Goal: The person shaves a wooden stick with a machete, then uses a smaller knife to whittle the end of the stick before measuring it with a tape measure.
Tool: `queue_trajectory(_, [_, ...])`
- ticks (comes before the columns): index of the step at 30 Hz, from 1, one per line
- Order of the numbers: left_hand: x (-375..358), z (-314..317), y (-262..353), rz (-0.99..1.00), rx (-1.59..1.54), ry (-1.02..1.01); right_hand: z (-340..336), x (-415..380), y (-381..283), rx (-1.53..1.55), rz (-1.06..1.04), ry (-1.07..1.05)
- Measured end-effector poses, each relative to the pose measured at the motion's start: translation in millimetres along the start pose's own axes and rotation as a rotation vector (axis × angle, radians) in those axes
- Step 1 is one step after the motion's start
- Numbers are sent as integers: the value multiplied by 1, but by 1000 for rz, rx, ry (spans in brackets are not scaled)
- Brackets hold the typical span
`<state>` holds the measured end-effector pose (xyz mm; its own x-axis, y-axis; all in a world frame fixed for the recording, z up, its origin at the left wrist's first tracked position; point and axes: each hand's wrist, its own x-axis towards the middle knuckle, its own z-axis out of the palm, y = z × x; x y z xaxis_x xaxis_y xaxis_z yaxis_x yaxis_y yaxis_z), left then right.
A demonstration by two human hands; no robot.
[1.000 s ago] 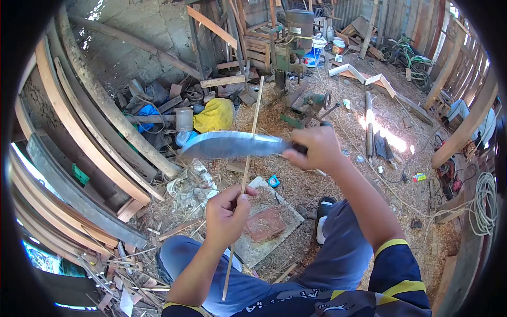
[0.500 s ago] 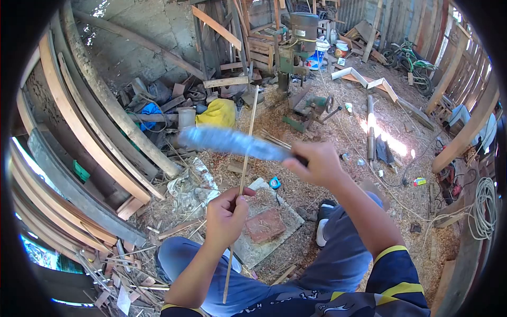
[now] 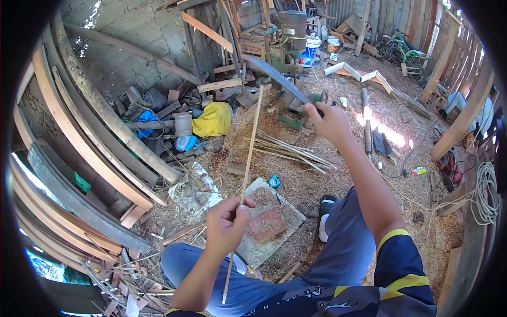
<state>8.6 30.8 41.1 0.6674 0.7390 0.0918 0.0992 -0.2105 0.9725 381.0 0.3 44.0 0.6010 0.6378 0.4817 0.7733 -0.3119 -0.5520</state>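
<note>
My left hand (image 3: 227, 222) is closed around a long thin wooden strip (image 3: 252, 148), which stands nearly upright in front of my lap. Its lower end reaches down past my forearm. In my right hand (image 3: 330, 122) is the dark handle of a machete (image 3: 280, 77). The blade points up and to the left, raised and apart from the strip. On the ground beyond my hands lies a bundle of thin strips (image 3: 296, 150). Below my left hand, a reddish brick (image 3: 267, 225) rests on a flat pale slab (image 3: 259, 253).
A blue tape measure (image 3: 274, 182) lies by the slab. Curved boards (image 3: 90, 132) lean at the left. A yellow sack (image 3: 214, 117) sits among scrap. Beyond are a green machine (image 3: 293, 119) and a small green motorbike (image 3: 406, 55). Coiled rope (image 3: 483, 201) hangs at the right.
The machete has swung up and away from the strip, from roughly level to steeply raised. My right hand has moved up and slightly right, uncovering the bundle. The left hand keeps its hold.
</note>
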Motion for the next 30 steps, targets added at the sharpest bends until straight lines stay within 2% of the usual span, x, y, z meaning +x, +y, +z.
queue_trajectory(4, [2,-1,5,-57,-14,41,-3,-19,-1,75,36,-55])
queue_trajectory(7, [8,-1,-2,-47,-5,68,-2,-50,-37,140,-119,-128])
queue_trajectory(10, [10,3,-2,-17,-16,80,9,-76,-58,103,-520,-165])
queue_trajectory(13, [10,3,-1,-5,0,74,7,-88,-72,31,-663,-245])
queue_trajectory(17, [5,0,-2,22,-28,36,12,-61,-52,75,-574,-145])
queue_trajectory(21, [3,-2,-7,-39,-52,0,11,-14,-18,-34,-102,-37])
queue_trajectory(24, [3,-1,-1,-43,-36,10,2,-10,-11,-4,8,-40])
queue_trajectory(27, [5,-3,-7,-46,-38,54,6,-31,-20,54,-64,-85])
queue_trajectory(30, [9,-1,-7,-11,-57,82,8,-60,-46,129,-406,-114])
